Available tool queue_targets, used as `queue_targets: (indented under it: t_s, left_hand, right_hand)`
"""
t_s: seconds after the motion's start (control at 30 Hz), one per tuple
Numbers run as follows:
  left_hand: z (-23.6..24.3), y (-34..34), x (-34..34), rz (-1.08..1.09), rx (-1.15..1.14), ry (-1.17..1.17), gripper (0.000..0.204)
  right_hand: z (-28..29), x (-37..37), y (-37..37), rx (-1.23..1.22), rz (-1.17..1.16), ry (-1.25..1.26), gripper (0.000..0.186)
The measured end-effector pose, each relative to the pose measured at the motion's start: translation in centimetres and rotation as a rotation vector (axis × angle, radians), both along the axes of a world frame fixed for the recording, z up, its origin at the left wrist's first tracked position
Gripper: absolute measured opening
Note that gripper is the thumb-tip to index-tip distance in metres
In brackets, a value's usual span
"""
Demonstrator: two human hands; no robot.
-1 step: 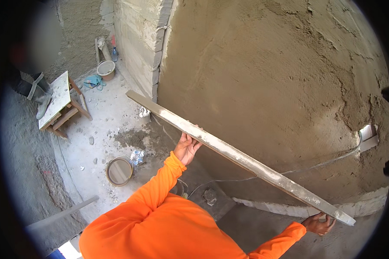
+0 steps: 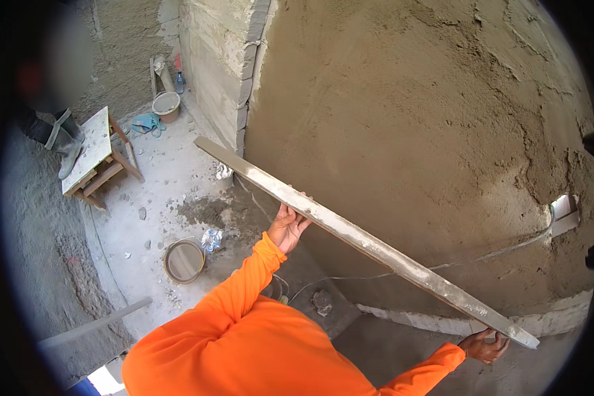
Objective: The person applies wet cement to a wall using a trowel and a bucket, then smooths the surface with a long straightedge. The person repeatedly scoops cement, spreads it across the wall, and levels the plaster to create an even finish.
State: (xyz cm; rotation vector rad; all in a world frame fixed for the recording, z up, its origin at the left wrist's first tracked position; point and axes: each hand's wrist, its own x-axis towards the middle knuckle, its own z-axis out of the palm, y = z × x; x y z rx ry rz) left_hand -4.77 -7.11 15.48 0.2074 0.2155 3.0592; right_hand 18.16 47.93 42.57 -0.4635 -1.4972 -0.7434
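Spanning the view slantwise, a long, mortar-smeared straightedge point(image 2: 363, 242) lies in both of the person's hands, in front of the plastered wall point(image 2: 389, 119), its left end higher in the view than its right. The left hand point(image 2: 287, 231) grasps it left of its middle, fingers around the lower edge; the right hand point(image 2: 485, 346) grips it near the right end, fingers bent beneath. Whether the bar touches the plaster is hard to judge from this angle. A thin cable point(image 2: 482, 256) runs across the lower wall to a recess point(image 2: 563, 214) at right. Below and left of the left hand, a round bucket point(image 2: 167, 267) stands on the floor. Farther off, another person's rubber boot point(image 2: 69, 158) rests on a wooden bench point(image 2: 98, 140), and a bucket point(image 2: 170, 117) stands near a plastic bottle point(image 2: 179, 82).
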Motion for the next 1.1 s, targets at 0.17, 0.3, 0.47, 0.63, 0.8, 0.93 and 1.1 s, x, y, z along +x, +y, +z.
queue_targets:
  t_s: [0.17, 0.3, 0.47, 0.63, 0.8, 0.93, 1.1]
  left_hand:
    - [0.3, -1.9, 0.5, -0.033, 0.067, 0.066, 0.090]
    - [0.3, -2.7, 1.1, -0.056, 0.095, 0.115, 0.088]
    - [-0.3, -4.0, 1.9, -0.002, 0.121, 0.060, 0.080]
    - [-2.4, -5.7, 2.5, 0.009, 0.224, -0.034, 0.070]
    - [-1.9, -4.9, 1.6, 0.071, 0.256, 0.053, 0.055]
    - [1.8, -4.0, 1.6, 0.303, -0.050, -0.177, 0.056]
    - [6.6, -3.5, 1.4, 0.163, 0.054, -0.161, 0.060]
  right_hand:
    - [-6.6, 1.3, 1.9, -0.197, -0.040, -0.052, 0.042]
    - [-10.9, 2.1, 1.4, -0.599, 0.237, 0.054, 0.053]
    - [-14.1, 3.5, -2.6, -1.660, 1.628, 0.952, 0.066]
    - [-16.7, 3.5, -4.1, -1.876, 1.482, 0.944, 0.051]
    - [-20.9, 3.5, -2.6, -1.792, 1.806, 0.900, 0.041]
    - [-22.8, 3.3, -1.3, -1.818, 1.866, 0.999, 0.042]
    - [-20.0, 2.2, -1.2, -1.768, 1.793, 1.059, 0.043]
